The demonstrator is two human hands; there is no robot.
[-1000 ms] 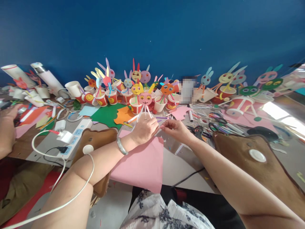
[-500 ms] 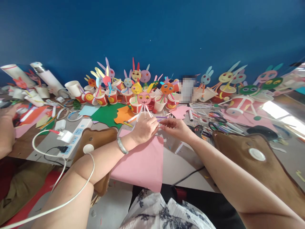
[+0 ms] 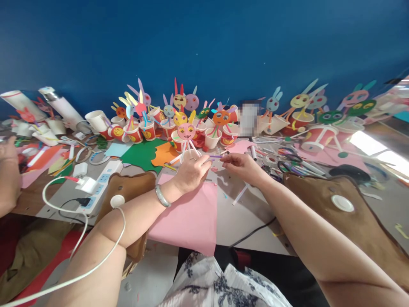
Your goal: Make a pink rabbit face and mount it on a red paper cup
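Observation:
A thin purple strip (image 3: 216, 156) spans the gap between my two hands. My left hand (image 3: 191, 172), a bangle on its wrist, is closed with its fingertips at the strip's left end. My right hand (image 3: 239, 167) pinches the other end between thumb and fingers. Right behind my left hand stands a paper cup (image 3: 191, 154), partly hidden by the fingers; I cannot tell if they touch it. Above the cup rises a pink paper rabbit head (image 3: 186, 131) on pale strips. Under my left forearm lies a pink paper sheet (image 3: 188, 217).
Several red-and-white cups with paper rabbits (image 3: 148, 128) line the wall. Brown cushions (image 3: 319, 209) flank my arms. A power strip (image 3: 102, 185) with white cables lies left, one cable crossing my left arm. Scissors (image 3: 287, 155) lie right. Another person's hand (image 3: 8, 157) shows far left.
My hands have drawn apart, and more of the purple strip shows between them. The pink rabbit head has shifted slightly left. The whole view has moved a little.

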